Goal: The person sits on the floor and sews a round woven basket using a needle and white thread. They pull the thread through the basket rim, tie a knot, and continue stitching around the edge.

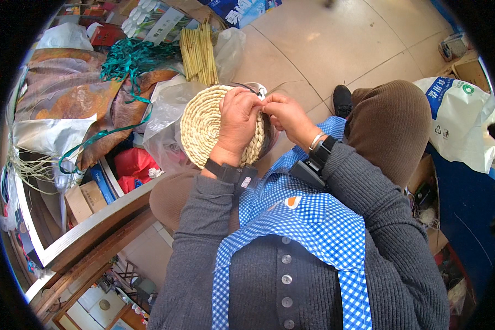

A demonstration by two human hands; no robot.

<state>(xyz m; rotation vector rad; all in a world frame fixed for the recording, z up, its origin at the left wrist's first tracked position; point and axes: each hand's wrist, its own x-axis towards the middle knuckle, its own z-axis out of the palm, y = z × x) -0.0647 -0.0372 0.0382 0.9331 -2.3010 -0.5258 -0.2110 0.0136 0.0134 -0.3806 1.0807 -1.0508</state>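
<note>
A round coil of braided straw (200,128), pale and woven in rings, lies in front of my knees. My left hand (240,117) rests over its right half, gripping the far edge. Close beside it, my right hand (288,114) has thumb and forefinger pinched together at that edge, and the fingertips of both hands meet there. Whatever is between them is too small to make out. Beneath the coil, a dark, shiny rounded surface (269,138) shows at the right, mostly hidden.
Left of the coil are a clear plastic bag (165,123), teal ribbon strands (138,60) and a patterned cloth (66,90). A bundle of straw stalks (199,53) stands beyond. On the right sits a white printed bag (458,119). A white-edged wooden frame (95,225) runs at lower left.
</note>
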